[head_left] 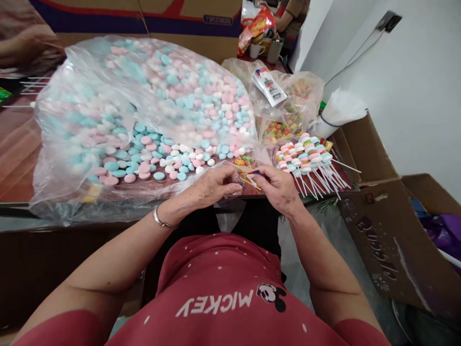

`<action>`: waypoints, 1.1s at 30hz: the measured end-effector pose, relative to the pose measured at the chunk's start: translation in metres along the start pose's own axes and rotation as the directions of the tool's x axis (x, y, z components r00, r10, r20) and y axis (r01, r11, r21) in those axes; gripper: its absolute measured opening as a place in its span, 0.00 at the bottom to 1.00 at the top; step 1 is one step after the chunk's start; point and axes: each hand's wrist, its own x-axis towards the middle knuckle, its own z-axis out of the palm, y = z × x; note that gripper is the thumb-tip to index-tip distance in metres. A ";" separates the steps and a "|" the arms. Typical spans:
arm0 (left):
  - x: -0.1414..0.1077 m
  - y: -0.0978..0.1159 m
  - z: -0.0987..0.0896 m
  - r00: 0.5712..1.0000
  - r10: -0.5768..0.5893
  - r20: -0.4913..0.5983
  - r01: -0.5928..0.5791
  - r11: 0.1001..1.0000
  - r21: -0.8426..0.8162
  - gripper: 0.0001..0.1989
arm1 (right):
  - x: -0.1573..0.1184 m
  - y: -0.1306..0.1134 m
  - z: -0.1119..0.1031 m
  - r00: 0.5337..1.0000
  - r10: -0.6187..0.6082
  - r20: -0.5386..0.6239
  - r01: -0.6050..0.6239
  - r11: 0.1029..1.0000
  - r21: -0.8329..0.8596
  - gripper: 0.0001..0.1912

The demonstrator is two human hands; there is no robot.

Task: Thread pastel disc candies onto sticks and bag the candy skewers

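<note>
My left hand (218, 183) and my right hand (279, 187) meet at the table's front edge. Thumb and fingers of the left are pinched together, and what they hold is too small to name. The right pinches a small piece with blue, red and white on it. Between the hands show thin yellow strips (250, 181). Just behind them lie gummy rings (244, 162) in orange and green. To the left, pink, blue and white candies (144, 168) spill from a large clear plastic bag (82, 96). Right of my right hand lies a pile of candy skewers (304, 154) on white sticks.
Behind the bag stands a big cardboard box (190, 31). A pack of printed pouches (269, 87) rests on bags of gummies (281, 127). White sticks fill a tub (327, 126) at right, beside open cartons (382, 230). Other people's arms show at upper left and at the back.
</note>
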 end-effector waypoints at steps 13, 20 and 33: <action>-0.013 -0.005 0.005 0.995 0.099 -0.011 -0.094 0.968 0.232 0.15 | -0.004 0.001 0.005 0.997 -0.050 0.061 0.044 0.994 0.100 0.11; -0.020 -0.010 0.019 0.999 -0.033 0.024 0.033 0.999 0.002 0.10 | -0.017 0.006 0.006 0.998 -0.036 0.044 0.032 0.996 0.078 0.10; -0.032 -0.016 0.055 0.968 0.173 -0.180 -0.142 0.975 0.174 0.11 | -0.051 0.011 -0.011 0.974 -0.191 -0.125 0.171 0.973 -0.154 0.14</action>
